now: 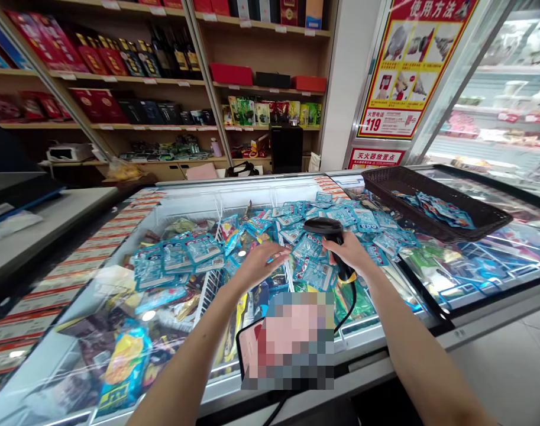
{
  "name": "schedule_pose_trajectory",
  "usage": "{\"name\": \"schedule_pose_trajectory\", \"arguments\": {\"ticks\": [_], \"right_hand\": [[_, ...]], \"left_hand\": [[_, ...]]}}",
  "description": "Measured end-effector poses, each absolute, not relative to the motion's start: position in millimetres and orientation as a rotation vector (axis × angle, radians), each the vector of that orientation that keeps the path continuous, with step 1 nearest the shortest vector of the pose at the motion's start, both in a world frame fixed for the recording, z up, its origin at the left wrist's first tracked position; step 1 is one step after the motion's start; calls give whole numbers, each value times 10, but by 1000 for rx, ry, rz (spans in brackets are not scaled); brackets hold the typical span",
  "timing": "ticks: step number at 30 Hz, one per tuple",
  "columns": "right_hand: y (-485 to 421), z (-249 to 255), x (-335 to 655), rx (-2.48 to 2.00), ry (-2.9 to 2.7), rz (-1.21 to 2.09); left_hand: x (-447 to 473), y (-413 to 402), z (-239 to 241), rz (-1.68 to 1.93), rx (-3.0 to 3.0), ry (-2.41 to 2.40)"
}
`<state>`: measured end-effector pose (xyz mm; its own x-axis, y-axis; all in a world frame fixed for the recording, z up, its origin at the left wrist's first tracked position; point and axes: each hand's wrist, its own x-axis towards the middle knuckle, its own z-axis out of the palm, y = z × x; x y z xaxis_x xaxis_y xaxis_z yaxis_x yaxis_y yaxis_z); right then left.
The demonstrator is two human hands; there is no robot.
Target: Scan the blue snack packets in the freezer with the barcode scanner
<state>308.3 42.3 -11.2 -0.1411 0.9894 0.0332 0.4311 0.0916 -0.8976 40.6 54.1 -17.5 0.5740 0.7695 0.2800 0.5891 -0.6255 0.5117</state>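
Observation:
My right hand [350, 251] grips a black barcode scanner [325, 228] by its handle, its head pointing left over the open chest freezer [252, 192]. A cable runs from the handle down toward a blurred screen device [291, 340] on the freezer's front edge. My left hand [261, 263] reaches over the heap of blue packets [305, 236] in the freezer, fingers stretched out and holding nothing. Its fingertips hover just above a blue packet.
A black mesh basket [429, 198] with a few blue packets sits on the freezer's glass lid at right. More frozen goods lie under the glass at left [119, 355]. Shelves of boxes and bottles [132, 59] stand behind, and a grey counter [39, 219] at left.

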Motion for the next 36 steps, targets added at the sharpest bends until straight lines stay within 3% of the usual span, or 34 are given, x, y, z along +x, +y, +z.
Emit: {"name": "schedule_pose_trajectory", "arguments": {"ticks": [8,23,36], "right_hand": [[410,-92,3064,-1449,-1714,971],[430,-126,3054,-1461,-1664,1032],[354,-32,2987,-1358,-1692,1079]], "left_hand": [[809,411,-310,602,2588,1486],[537,599,-446,677,2459,1680],[251,755,-470,1273,1786,1407]]}}
